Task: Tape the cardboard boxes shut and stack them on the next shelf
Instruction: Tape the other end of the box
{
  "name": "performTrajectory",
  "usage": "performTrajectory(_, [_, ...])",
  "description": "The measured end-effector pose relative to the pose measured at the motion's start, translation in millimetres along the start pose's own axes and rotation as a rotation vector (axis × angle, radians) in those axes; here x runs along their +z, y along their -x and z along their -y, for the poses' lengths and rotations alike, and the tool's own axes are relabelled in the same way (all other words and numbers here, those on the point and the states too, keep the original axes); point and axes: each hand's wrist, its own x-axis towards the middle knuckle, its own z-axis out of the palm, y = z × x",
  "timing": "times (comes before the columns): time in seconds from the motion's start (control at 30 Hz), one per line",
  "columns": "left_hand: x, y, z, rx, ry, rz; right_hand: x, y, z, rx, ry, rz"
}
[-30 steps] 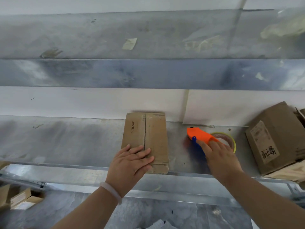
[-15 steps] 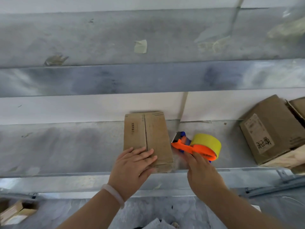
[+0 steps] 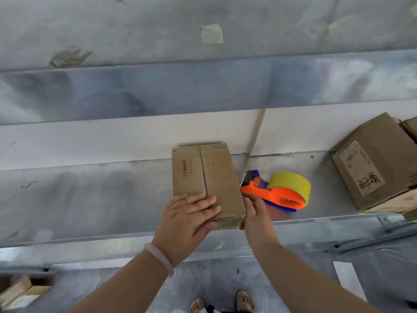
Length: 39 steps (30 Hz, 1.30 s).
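Under the left hand point(image 3: 189, 213), a flat cardboard box point(image 3: 203, 175) lies on a metal shelf point(image 3: 90, 195). Its two top flaps are folded shut and meet in a seam that runs away from the person. The hand lies flat and released, fingers straight and spread across the seam at the box's near end, pressing the flaps down. A pale bracelet point(image 3: 160, 259) circles the wrist.

Just right of it, by the box's near right corner, the right hand point(image 3: 256, 215) grasps a tape dispenser point(image 3: 273, 196), fingers curled round the end of its orange handle. The dispenser reaches beyond that hand, its toothed blade close against the box's right edge. Whether it rests on the shelf or is held just over it cannot be told. A yellow roll of tape point(image 3: 291, 184) sits at its far right end.

Well to the right of the right hand, a larger cardboard box point(image 3: 372, 163) bearing a label sits tilted on the same shelf. Below the left forearm, a small open box point(image 3: 20, 292) lies on the floor. Sandalled feet point(image 3: 244, 301) show beneath the arms.
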Motion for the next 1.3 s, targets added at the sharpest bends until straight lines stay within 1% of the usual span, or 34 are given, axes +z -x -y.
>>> performTrajectory(0.03, [0, 1, 1, 0.013, 0.002, 0.009, -2, -2, -2, -0.012, 0.048, 0.008])
performTrajectory(0.07, [-1, 1, 3, 0.017, 0.011, 0.016, -5, -3, -4, -0.064, 0.103, -0.001])
performTrajectory(0.1, [-1, 1, 4, 0.010, 0.033, 0.020, -9, -2, -4, -0.170, 0.153, -0.036])
performTrajectory(0.17, [-2, 1, 6, -0.011, 0.074, 0.011, -16, 4, -3, -0.482, 0.254, -0.121])
performTrajectory(0.2, [-1, 1, 7, -0.007, 0.076, 0.005, -18, 8, -1, -0.638, 0.332, -0.118])
performTrajectory(0.3, [1, 0, 10, 0.038, 0.051, -0.031, -23, 11, 5, -1.006, 0.688, 0.049])
performTrajectory(0.37, [1, -1, 12, 0.079, 0.070, -0.046, -24, 6, 9, -1.141, 0.831, 0.075])
performTrajectory(0.47, [-4, -5, 23, 0.177, 0.091, 0.006, -31, -1, 20, -1.220, 0.901, 0.097])
performTrajectory(0.53, [-9, -2, 36, 0.230, 0.048, 0.053, -37, -3, 20, -1.220, 0.940, 0.156])
performTrajectory(0.67, [-17, 14, 66, 0.153, 0.000, 0.049, -45, -5, 13, -1.160, 1.003, 0.232])
performTrajectory(0.73, [-17, 18, 71, 0.180, -0.020, 0.069, -45, -6, 13, -1.158, 1.012, 0.232])
performTrajectory(0.83, [-17, 17, 71, 0.201, -0.048, 0.099, -39, -3, 14, -1.138, 0.980, 0.214])
performTrajectory(0.9, [-16, 21, 68, 0.165, 0.000, 0.111, -35, 4, 11, -1.052, 0.900, 0.221])
performTrajectory(0.97, [-12, 28, 61, 0.055, 0.155, 0.084, -30, 15, 5, -0.860, 0.716, 0.232])
performTrajectory(1.0, [-8, 32, 53, -0.040, 0.266, 0.058, -25, 22, 3, -0.743, 0.563, 0.220])
performTrajectory(1.07, [0, 33, 31, -0.303, 0.504, -0.005, -10, 33, 2, -0.517, 0.216, 0.123])
performTrajectory(1.1, [3, 28, 19, -0.464, 0.633, -0.040, 1, 35, 5, -0.416, 0.100, 0.063])
performTrajectory(1.13, [6, 20, 8, -0.628, 0.765, -0.072, 13, 36, 7, -0.332, 0.055, 0.011])
performTrajectory(1.17, [8, 12, -1, -0.766, 0.867, -0.101, 23, 36, 10, -0.273, 0.075, -0.031])
performTrajectory(1.2, [11, 5, -7, -0.851, 0.915, -0.131, 32, 37, 11, -0.240, 0.124, -0.069])
performTrajectory(1.23, [15, 0, -9, -0.878, 0.920, -0.163, 38, 37, 11, -0.232, 0.166, -0.109])
performTrajectory(1.3, [20, -3, -7, -0.849, 0.899, -0.227, 41, 36, 10, -0.255, 0.198, -0.152])
